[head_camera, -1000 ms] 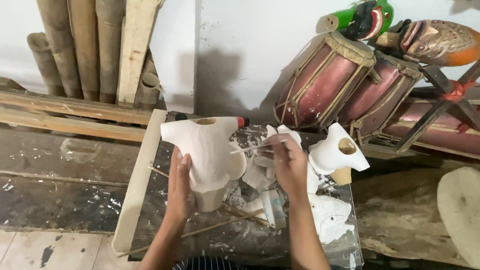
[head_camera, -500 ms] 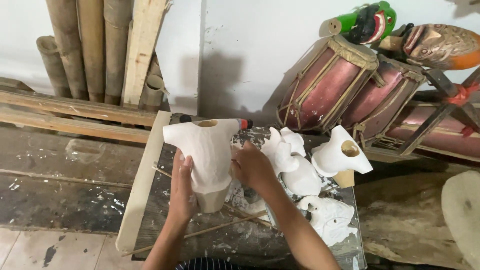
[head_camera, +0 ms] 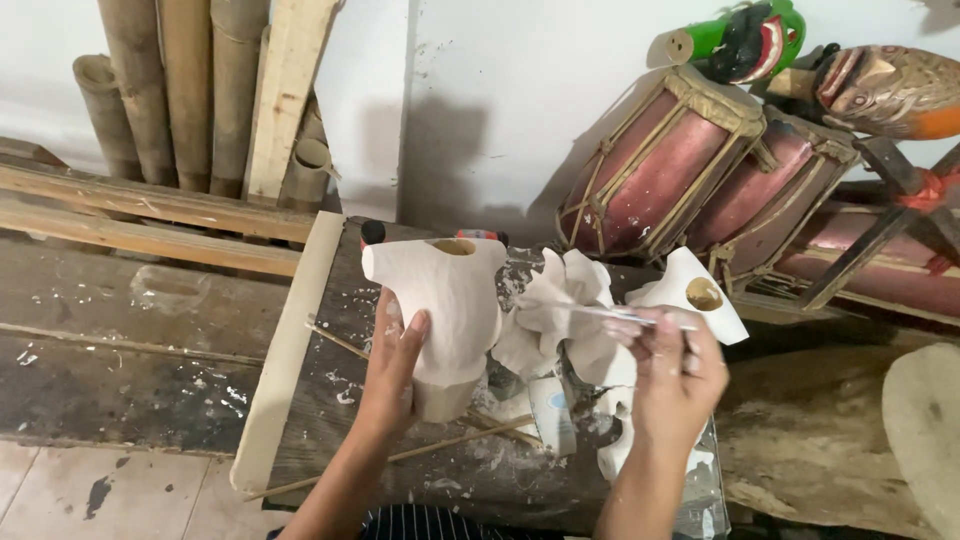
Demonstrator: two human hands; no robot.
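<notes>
White papier-mâché torso form (head_camera: pixel 445 310) stands upright on our paint-spattered worktop (head_camera: pixel 330 400), left hand (head_camera: pixel 392 365) wrapped round its waist.
Right hand (head_camera: pixel 678 375) has pulled back off the form; fingers now pinched shut on a thin brush (head_camera: pixel 600 311), tip pointing at it.

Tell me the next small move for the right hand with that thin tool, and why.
Probably bring the thin tool leftward onto the white torso form. The left hand braces the form upright on the workbench, while the right hand holds the tool clear of it, its tip over other white pieces.
</notes>
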